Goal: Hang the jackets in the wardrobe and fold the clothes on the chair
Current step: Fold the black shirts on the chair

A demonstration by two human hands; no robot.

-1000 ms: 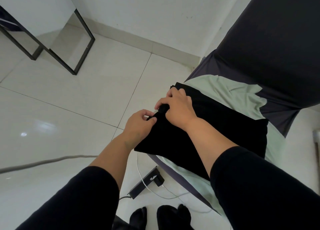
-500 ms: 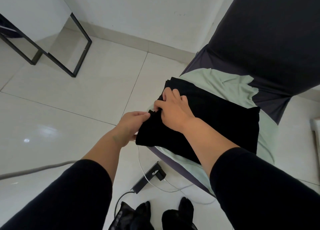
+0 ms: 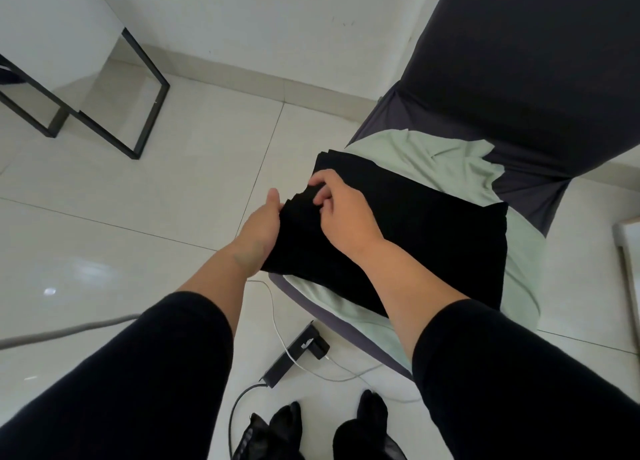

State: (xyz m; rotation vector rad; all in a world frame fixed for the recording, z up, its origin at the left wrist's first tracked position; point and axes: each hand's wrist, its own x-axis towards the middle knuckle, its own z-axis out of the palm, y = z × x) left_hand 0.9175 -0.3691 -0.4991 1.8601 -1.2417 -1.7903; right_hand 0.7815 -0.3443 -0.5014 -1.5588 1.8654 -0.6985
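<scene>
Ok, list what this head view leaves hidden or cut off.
- Left hand fingers: head view, tucked behind the black garment edge; grip unclear.
- Light green garment: mostly covered by the black one.
- Chair backrest: cut by the top and right edges.
- Wardrobe and jackets: out of frame.

A home room: clothes piled on a covered chair (image 3: 519,78), tiled floor (image 3: 138,189), power strip (image 3: 294,355).

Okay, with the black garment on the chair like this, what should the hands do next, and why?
Probably flatten the left edge. The right hand pinches bunched layers of the folded black garment, the left hand steadies that edge, and it already lies on the green cloth on the chair.
</scene>
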